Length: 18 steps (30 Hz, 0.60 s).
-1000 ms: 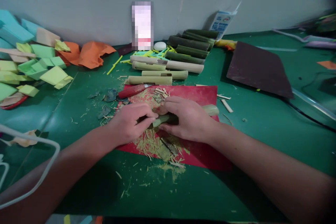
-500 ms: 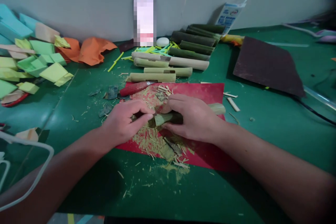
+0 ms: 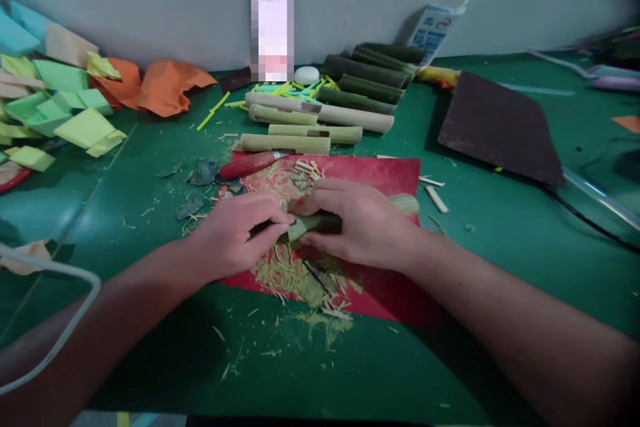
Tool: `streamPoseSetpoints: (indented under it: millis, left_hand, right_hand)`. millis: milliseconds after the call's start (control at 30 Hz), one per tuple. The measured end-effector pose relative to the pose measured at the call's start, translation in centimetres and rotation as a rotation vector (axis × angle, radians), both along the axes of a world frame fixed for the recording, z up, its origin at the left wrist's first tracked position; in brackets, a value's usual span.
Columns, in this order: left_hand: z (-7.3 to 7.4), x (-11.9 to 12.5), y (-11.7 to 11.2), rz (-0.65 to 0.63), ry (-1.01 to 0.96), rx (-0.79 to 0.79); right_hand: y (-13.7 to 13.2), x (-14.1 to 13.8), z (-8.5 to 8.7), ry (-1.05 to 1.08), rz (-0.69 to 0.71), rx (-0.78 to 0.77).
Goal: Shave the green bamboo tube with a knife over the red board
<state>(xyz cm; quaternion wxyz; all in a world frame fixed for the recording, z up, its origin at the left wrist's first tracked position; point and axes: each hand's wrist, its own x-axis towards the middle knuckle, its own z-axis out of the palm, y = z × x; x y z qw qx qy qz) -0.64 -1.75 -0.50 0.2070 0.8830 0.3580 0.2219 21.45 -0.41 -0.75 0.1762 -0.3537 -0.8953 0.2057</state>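
Our right hand [image 3: 353,221] wraps around a green bamboo tube [image 3: 405,204], holding it just above the red sheet [image 3: 383,177], slightly tilted, its far end showing past the palm. Our left hand [image 3: 240,230] brings thumb and forefinger close together at the tube's left end; we cannot tell whether they pinch its rim. Bamboo shavings [image 3: 280,273] lie beneath both hands. Beyond them, we see a red-handled tool [image 3: 250,165] at the sheet's far edge, near a pale cut bamboo piece [image 3: 285,143].

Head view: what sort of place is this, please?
Probably a craft workspace: the right hand grips a bamboo-like tube above shavings on a red sheet, and a red-handled tool lies nearby.
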Motion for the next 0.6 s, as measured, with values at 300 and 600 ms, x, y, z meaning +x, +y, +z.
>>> streamPoseSetpoints:
  millis: [300, 600]
  left_hand:
    - [-0.41, -0.09, -0.21, -0.088, 0.081, 0.148]
    - [-0.35, -0.02, -0.27, -0.103, 0.108, 0.154]
  right_hand:
    - [0.59, 0.08, -0.10, -0.009, 0.044, 0.024]
    - [0.63, 0.03, -0.05, -0.005, 0.044, 0.023]
